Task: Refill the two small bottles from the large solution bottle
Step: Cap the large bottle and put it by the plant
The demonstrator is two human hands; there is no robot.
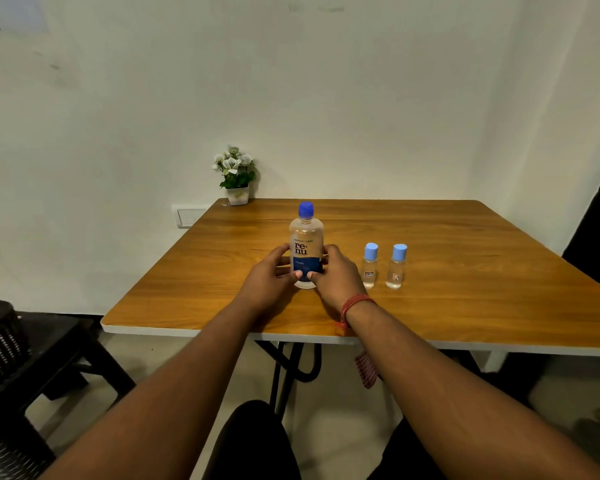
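Note:
A large clear solution bottle (306, 242) with a dark blue cap and a blue-and-tan label stands upright on the wooden table (447, 306). My left hand (269, 276) grips its lower part from the left, and my right hand (335, 275) grips it from the right, thumbs on the front of the label. Two small clear bottles with light blue caps stand upright to the right: one small bottle (370, 265) close to my right hand, the other small bottle (396, 267) just beyond it. All caps are on.
A small white pot of white flowers (237, 176) stands at the table's far left corner against the wall. A dark chair (21, 358) is on the floor at the left. The table's white front edge (174, 330) runs below my wrists.

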